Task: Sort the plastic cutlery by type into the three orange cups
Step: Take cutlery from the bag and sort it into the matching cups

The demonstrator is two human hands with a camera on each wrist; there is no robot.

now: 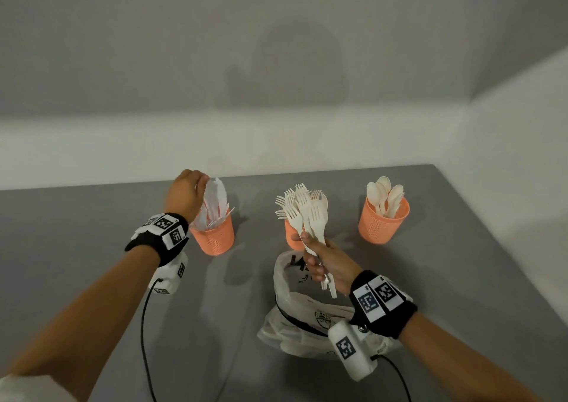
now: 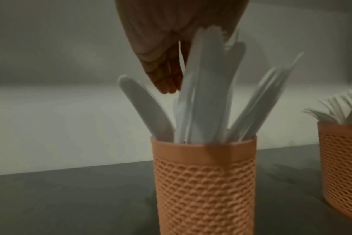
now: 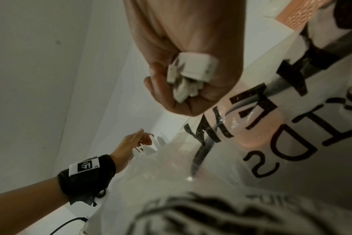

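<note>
A grey table [image 1: 92,223] against a pale wall carries three orange cups; the left cup [image 1: 213,237] bristles with knives [image 1: 215,205], the right cup [image 1: 382,225] with spoons [image 1: 384,194], so sorting looks nearly done; the right hand [image 1: 327,261] clamps a bunch of forks [image 1: 307,214] just before the middle cup [image 1: 290,235], above a plastic bag [image 1: 302,315]; the left hand [image 1: 184,194], fingers loose, touches the knife tips.
</note>
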